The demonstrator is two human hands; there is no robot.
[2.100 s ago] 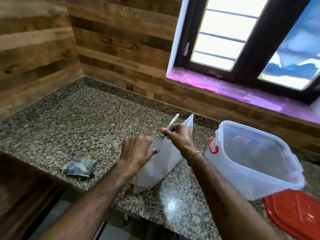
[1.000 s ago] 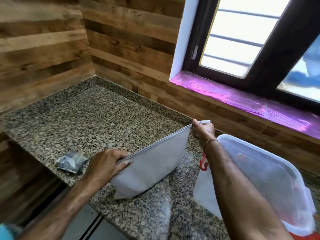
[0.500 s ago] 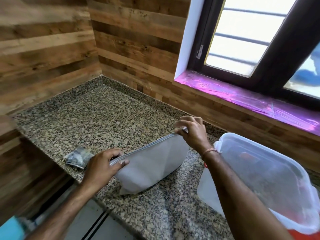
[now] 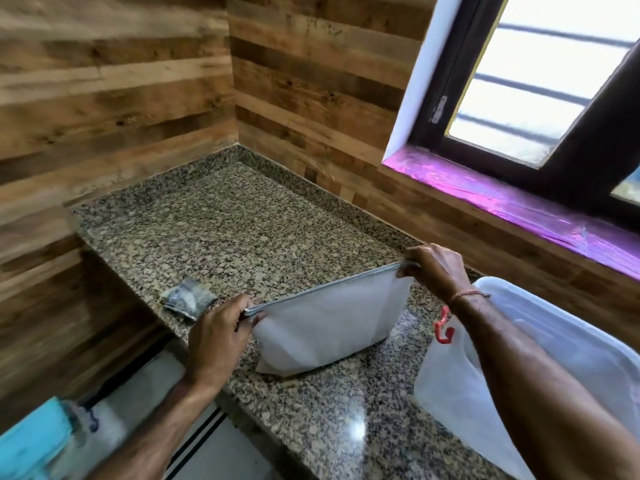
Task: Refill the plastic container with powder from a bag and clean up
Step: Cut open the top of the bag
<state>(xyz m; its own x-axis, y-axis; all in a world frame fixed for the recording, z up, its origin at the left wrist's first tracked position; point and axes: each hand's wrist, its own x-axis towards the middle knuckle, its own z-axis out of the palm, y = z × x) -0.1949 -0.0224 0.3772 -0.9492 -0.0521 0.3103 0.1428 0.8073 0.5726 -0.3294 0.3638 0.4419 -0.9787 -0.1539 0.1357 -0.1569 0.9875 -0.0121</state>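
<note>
A white zip-top bag (image 4: 329,327) stands on its bottom on the speckled granite countertop (image 4: 242,230), near the front edge. Its closed top edge runs slanted, lower at the left and higher at the right. The left hand (image 4: 218,337) pinches the left end of this top edge, with fingers curled around the corner. The right hand (image 4: 434,271) pinches the right end between thumb and bent fingers. A thin thread bracelet (image 4: 467,296) is on the right wrist.

Just to the right of the bag is the translucent plastic container (image 4: 450,386) with a red latch (image 4: 443,329) on its near end. The right forearm passes over it and hides a good part of it, so its inside cannot be read well.

To the left of the bag, near the left hand, a small crumpled packet (image 4: 188,297) lies on the counter. Behind are wood-panel walls (image 4: 311,81) and a dark-framed window (image 4: 519,98) with a shiny purple sill (image 4: 519,206). A blurred turquoise object (image 4: 31,441) is at the lower left, below the counter.
</note>
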